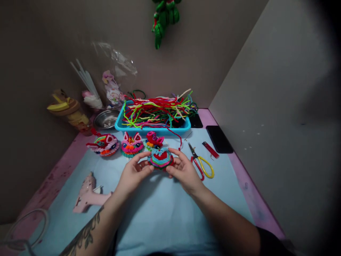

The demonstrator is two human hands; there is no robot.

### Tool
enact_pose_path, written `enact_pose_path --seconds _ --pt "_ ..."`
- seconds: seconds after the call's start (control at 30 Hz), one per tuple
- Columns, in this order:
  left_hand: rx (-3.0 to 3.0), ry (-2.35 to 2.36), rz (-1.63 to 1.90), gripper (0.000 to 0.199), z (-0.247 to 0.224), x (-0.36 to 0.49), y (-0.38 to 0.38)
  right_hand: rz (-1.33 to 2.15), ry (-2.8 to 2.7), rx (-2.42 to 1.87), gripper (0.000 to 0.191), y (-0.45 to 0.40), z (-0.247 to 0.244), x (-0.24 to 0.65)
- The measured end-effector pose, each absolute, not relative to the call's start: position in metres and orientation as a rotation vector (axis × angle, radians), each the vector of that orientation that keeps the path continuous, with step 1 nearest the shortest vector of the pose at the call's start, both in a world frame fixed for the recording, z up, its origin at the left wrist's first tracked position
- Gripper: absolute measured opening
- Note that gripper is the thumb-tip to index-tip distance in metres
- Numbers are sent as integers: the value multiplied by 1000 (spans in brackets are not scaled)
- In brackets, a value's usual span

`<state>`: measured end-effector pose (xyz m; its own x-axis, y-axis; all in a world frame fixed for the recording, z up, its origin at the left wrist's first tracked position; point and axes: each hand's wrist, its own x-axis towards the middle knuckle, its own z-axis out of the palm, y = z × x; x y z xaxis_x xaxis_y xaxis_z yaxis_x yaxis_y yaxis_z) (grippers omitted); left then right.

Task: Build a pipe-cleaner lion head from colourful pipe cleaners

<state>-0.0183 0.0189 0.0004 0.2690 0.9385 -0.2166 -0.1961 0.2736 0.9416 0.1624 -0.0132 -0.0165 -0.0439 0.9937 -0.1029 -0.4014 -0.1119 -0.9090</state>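
The left hand (136, 172) and the right hand (186, 173) held a small fuzzy striped piece (161, 158) between them, fingers and thumbs closed on its opposite sides; it had a red centre edged in light blue, with more coloured bands below. The piece was over the light blue cloth (160, 217) that covered the middle of the pink counter (246, 183). Just behind it, partly hidden, was a bright fuzzy figure (153, 139); to that one's left stood a pink-eared figure (131, 145), then a red figure (106, 145). Near the right hand lay scissors (195, 155) with one red and one yellow handle, then a slim red tool (210, 149) and a black phone (219, 139). Left of the left forearm, a pink glue gun (87, 197) lay on its side. Farther back, a blue tray (128, 128) overflowed with fuzzy coloured stems (160, 105), a metal bowl (97, 122) just beside it. High on the wall hung a shiny green ornament (166, 17).
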Motion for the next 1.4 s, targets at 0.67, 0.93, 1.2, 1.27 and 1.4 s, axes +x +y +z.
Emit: enact_pose_path --seconds 0.67,0.93,1.2,1.27,1.4 --pt "2256 1274 555 47 -17 -13 15 618 -2049 -1578 51 -1 -33 183" --pt "2441 1452 368 52 -8 -1 8 324 -2241 -1684 63 0 -38 181" --pt "2564 1635 186 42 -6 9 7 281 -2200 -1491 63 2 -43 183" --pt "2569 1652 167 41 -6 10 7 325 -2212 -1427 62 4 -45 185" --pt "2559 1645 176 40 -7 9 7 320 -2210 -1410 61 6 -48 187"
